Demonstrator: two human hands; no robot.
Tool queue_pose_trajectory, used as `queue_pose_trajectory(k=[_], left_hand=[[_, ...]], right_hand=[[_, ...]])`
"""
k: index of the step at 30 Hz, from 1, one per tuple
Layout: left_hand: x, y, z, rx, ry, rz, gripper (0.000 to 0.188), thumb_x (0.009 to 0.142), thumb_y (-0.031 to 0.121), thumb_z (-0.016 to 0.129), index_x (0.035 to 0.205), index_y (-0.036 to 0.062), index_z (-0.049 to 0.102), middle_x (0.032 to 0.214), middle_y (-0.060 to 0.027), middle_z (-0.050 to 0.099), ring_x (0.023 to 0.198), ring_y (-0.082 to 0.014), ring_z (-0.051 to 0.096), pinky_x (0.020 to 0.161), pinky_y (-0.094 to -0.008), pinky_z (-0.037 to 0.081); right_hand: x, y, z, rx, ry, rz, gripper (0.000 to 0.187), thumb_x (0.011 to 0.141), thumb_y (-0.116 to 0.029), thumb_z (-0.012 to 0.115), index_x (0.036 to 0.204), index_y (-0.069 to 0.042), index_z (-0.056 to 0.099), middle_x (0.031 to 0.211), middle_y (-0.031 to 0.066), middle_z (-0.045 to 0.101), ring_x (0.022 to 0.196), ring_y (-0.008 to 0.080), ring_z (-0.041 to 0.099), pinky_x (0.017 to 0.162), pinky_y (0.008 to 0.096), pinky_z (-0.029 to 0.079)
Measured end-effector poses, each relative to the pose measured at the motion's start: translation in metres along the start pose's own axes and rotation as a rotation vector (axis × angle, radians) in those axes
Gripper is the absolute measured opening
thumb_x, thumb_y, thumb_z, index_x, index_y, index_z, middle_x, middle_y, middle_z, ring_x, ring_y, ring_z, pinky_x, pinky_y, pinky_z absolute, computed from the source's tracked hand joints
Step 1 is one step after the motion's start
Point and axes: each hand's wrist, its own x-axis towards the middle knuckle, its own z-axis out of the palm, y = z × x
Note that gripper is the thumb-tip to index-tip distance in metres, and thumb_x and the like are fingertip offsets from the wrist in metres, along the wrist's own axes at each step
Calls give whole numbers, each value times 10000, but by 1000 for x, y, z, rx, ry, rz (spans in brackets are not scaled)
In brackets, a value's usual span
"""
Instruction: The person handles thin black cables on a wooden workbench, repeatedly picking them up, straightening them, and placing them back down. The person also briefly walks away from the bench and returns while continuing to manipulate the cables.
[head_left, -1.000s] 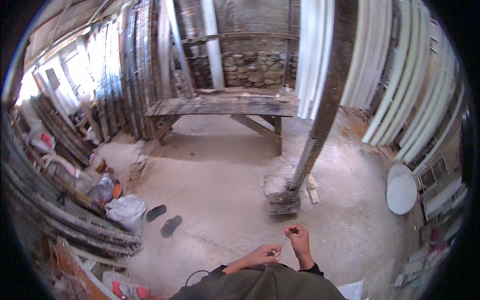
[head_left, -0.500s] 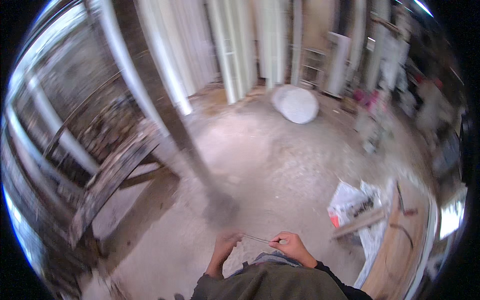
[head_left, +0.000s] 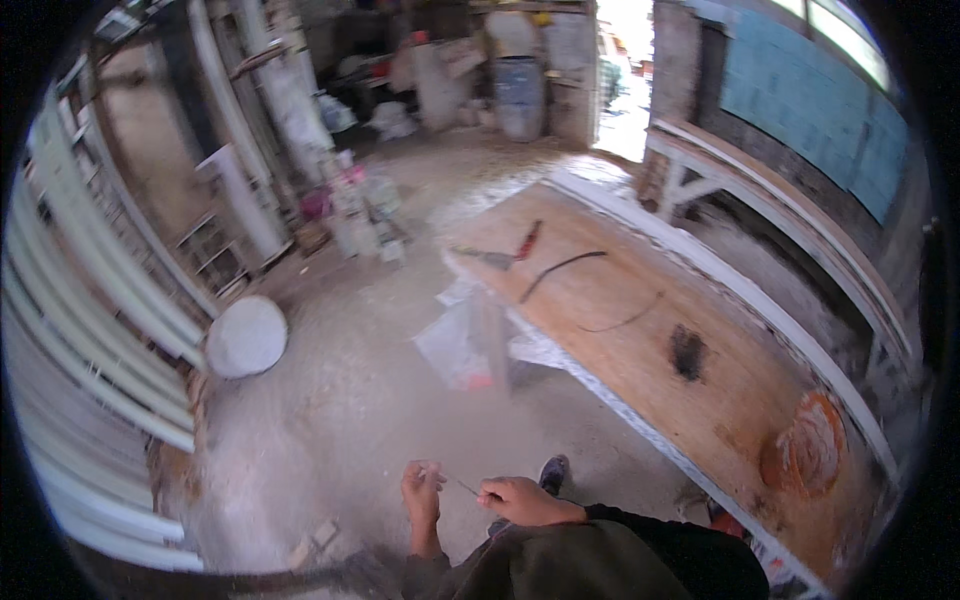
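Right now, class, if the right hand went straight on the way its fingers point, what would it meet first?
The right hand would probably meet the left hand first: it points leftward along the thin strand between them, though depth is hard to judge here.

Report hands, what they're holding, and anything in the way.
Right hand pinches thin strand. Left hand at its other end, grip too blurred to confirm. Wood-topped table at right; nothing seen blocking the hands.
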Motion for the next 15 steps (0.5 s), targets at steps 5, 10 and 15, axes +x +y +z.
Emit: queue_pose_trajectory(k=[5, 10, 15], left_hand=[[48, -26, 108, -12, -304, 4, 103, 798, 121, 567, 754, 52, 505, 726, -32, 551, 544, -111, 536, 463, -215, 392], [75, -30, 184, 167, -690, -6, 87, 801, 122, 557, 777, 44, 526, 764, -40, 560, 602, -107, 546, 468, -214, 397], [117, -2, 221, 189, -840, 2, 119, 785, 131, 561, 859, 37, 568, 797, -36, 575, 664, -104, 546, 505, -218, 410]], right_hand=[[-23, 38, -57, 53, 250, 185, 202, 823, -231, 507, 771, -36, 497, 688, 121, 533, 644, 248, 526, 587, 335, 396], [-51, 88, -106, 235, 238, 436, 157, 811, -204, 513, 801, -51, 544, 710, 62, 576, 674, 144, 547, 628, 281, 417], [-64, 144, -165, 150, 598, 511, 167, 786, -204, 533, 793, -48, 594, 734, 45, 596, 712, 115, 558, 665, 253, 428]])
